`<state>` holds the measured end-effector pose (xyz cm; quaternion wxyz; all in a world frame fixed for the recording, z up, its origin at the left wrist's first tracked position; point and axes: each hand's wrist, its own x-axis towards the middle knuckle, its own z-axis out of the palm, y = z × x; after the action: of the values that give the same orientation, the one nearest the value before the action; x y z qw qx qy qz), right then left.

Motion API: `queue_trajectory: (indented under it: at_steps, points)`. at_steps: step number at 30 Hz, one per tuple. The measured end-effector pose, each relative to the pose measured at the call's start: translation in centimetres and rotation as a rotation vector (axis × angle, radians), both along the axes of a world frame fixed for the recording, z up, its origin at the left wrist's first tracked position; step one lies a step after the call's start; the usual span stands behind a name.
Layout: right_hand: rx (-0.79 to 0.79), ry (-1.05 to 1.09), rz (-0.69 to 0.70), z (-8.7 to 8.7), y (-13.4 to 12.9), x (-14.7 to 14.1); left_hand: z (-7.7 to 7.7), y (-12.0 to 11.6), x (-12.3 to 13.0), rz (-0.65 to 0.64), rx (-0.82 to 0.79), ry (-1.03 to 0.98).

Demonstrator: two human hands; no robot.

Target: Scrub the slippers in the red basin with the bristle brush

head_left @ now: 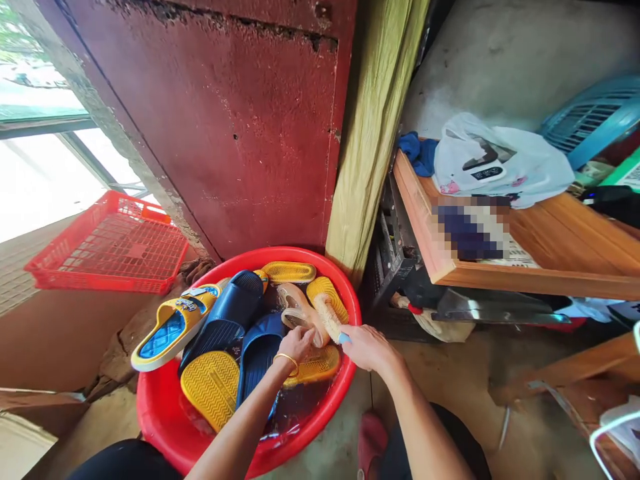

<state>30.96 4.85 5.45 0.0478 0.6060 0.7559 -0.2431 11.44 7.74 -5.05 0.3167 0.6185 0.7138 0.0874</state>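
Observation:
A red basin (pixel 356 300) holds water and several slippers. Over the water, my left hand (pixel 298 345), with a bangle at its wrist, is closed on the near end of a pale beige sandal (pixel 295 301). In my right hand (pixel 366 347) is the blue handle of a scrubbing brush (pixel 329 317); its cream bristles lie against or just beside the sandal's right side. Around them are a dark blue slipper (pixel 261 347), another dark blue slipper (pixel 235 303) and a yellow slipper sole (pixel 213 383). A yellow-and-blue slipper (pixel 173 327) rests across the basin's left rim.
A red plastic crate (pixel 113 247) lies on a ledge at left. Behind the basin stand a dark red door (pixel 220 133) and a cloth-wrapped post (pixel 373 133). A wooden table (pixel 480 277) with a white plastic bag (pixel 500 163) is at right.

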Motion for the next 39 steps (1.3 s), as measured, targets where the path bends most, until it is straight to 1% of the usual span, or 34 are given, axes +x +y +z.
queue_trajectory:
  at_steps: [2,5,8,11,13,14,16,17,19,21,23,26,29,32,35,37,39]
  points:
    - [0.019,0.012,-0.014,0.3,0.0,0.1,0.5,-0.2,-0.4,0.04,0.041,-0.017]
    - [0.099,0.039,-0.083,0.9,0.0,0.3,2.3,-0.5,-1.1,0.078,0.132,-0.032]
    - [0.184,0.088,-0.154,1.4,-0.2,0.4,5.1,-0.2,-1.7,0.076,0.231,-0.044]
    - [0.21,0.176,-0.163,1.8,-0.6,0.4,8.4,0.4,-2.5,0.048,0.3,-0.056]
    - [0.201,0.242,-0.142,2.2,-1.1,0.5,10.4,0.3,-3.4,-0.005,0.334,-0.058]
    - [0.187,0.275,-0.123,2.3,-1.4,0.6,11.3,0.1,-4.0,-0.054,0.355,-0.051]
    - [0.148,0.324,-0.084,2.6,-2.0,0.7,12.3,-0.9,-5.5,-0.188,0.413,-0.031]
    - [0.129,0.34,-0.064,2.6,-2.3,0.8,12.4,-1.6,-6.3,-0.256,0.445,-0.026]
    - [0.099,0.353,-0.036,2.5,-2.8,0.7,11.9,-3.3,-7.7,-0.349,0.481,-0.037]
    - [0.072,0.362,-0.029,1.9,-3.2,0.2,10.5,-5.1,-8.6,-0.372,0.458,-0.059]
    - [0.051,0.37,-0.054,1.0,-3.5,-0.8,8.7,-6.5,-8.7,-0.338,0.429,-0.089]
    - [0.067,0.343,-0.11,-0.7,-3.9,-3.0,6.1,-7.9,-7.8,-0.277,0.431,-0.14]
    - [0.081,0.245,-0.151,-2.5,-3.8,-5.2,4.5,-8.5,-6.7,-0.224,0.43,-0.247]
    - [0.057,0.149,-0.202,-4.1,-3.2,-6.6,3.6,-8.6,-6.4,-0.154,0.409,-0.402]
    - [0.056,0.168,-0.244,-4.9,-2.5,-7.1,3.2,-8.4,-7.0,-0.134,0.36,-0.417]
    - [0.077,0.249,-0.242,-4.9,-2.1,-7.1,3.3,-8.2,-7.5,-0.105,0.246,-0.423]
    - [0.134,0.345,-0.229,-4.5,-1.9,-7.1,3.6,-8.0,-7.7,-0.048,0.055,-0.491]
